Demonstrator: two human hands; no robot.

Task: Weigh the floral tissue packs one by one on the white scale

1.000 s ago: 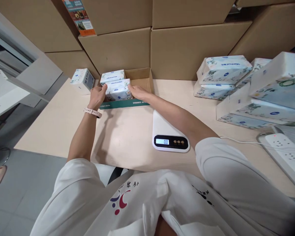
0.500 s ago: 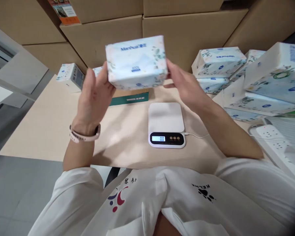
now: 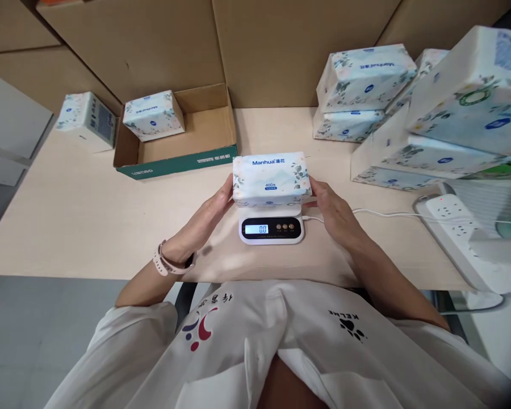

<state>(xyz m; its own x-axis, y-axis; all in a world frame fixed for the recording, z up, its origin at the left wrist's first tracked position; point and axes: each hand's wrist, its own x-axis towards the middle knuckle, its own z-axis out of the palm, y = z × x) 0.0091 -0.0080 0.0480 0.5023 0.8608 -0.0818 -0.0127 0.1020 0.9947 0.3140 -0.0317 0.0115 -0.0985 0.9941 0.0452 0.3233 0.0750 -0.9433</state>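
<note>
A white and pale blue tissue pack (image 3: pixel 270 177) with a leaf pattern is between my two hands, at or just over the plate of a white digital scale (image 3: pixel 270 233). The scale's lit display reads 0.0. My left hand (image 3: pixel 213 213) grips the pack's left end, a pink watch strap on its wrist. At the opposite end my right hand (image 3: pixel 330 207) holds the pack, its fingers partly hidden behind it. Whether the pack's underside touches the plate I cannot tell.
An open cardboard tray (image 3: pixel 174 165) with a green front holds one tissue pack (image 3: pixel 153 116); another pack (image 3: pixel 87 122) stands left of it. Several packs (image 3: pixel 368 79) are stacked at right. A power strip (image 3: pixel 457 218) and white cable lie there too. Cardboard boxes (image 3: pixel 132 51) line the back.
Both hands have brought the tissue pack down and toward me, from above the table to the scale. The view has tilted, so the tray and its pack show more fully.
</note>
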